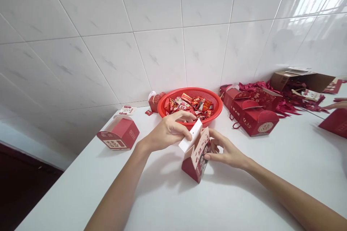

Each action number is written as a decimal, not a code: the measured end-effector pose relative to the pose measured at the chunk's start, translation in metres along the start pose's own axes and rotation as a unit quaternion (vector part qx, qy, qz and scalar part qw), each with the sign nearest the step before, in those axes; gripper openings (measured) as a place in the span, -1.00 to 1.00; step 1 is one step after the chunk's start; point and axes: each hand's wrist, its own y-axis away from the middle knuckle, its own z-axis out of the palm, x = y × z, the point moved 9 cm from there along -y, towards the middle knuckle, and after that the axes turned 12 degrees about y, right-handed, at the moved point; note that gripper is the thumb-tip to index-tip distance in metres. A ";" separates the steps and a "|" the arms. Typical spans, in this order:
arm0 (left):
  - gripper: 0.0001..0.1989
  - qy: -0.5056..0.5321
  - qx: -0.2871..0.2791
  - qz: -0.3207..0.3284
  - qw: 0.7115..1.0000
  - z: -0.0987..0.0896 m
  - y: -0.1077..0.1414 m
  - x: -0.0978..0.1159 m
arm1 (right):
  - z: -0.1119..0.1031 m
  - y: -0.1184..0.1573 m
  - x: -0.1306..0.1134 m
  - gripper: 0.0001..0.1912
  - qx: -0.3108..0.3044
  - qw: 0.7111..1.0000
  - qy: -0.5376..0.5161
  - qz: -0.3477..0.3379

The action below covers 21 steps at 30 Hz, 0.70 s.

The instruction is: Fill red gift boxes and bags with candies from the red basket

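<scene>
A small red and cream gift box [197, 162] stands tilted between my hands, its top flaps apart. My left hand [169, 130] pinches the white inner flap at the box's upper left. With thumb and fingers, my right hand [226, 149] grips the printed panel on the right side. Just behind the box, a red plastic basket [218, 111] holds many wrapped sweets [187, 104]. The insides of the box are mostly hidden by its panels.
On the left sits a red gift box [121, 133]. Several red boxes [252, 117] and ribbons [290, 104] lie at right, before an open carton [300, 79]. Another person's hand [338, 104] is at the right edge. A tiled wall [157, 54] backs the white table [89, 184].
</scene>
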 end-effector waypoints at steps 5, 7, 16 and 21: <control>-0.76 0.051 -0.018 -0.054 0.997 -0.002 0.001 -0.015 | -0.007 0.001 0.005 -0.67 0.051 0.995 0.085 -0.003; -0.76 0.074 -0.024 -0.079 0.994 -0.002 0.002 -0.020 | -0.008 0.002 0.003 -0.71 0.075 0.991 0.112 -0.022; -0.77 0.114 0.029 -0.184 0.976 -0.010 0.002 -0.054 | -0.005 0.008 0.003 -0.75 0.139 0.977 0.156 -0.027; -0.75 0.130 0.002 -0.232 0.964 -0.007 0.006 -0.068 | -0.004 0.007 0.002 -0.75 0.139 0.979 0.144 -0.026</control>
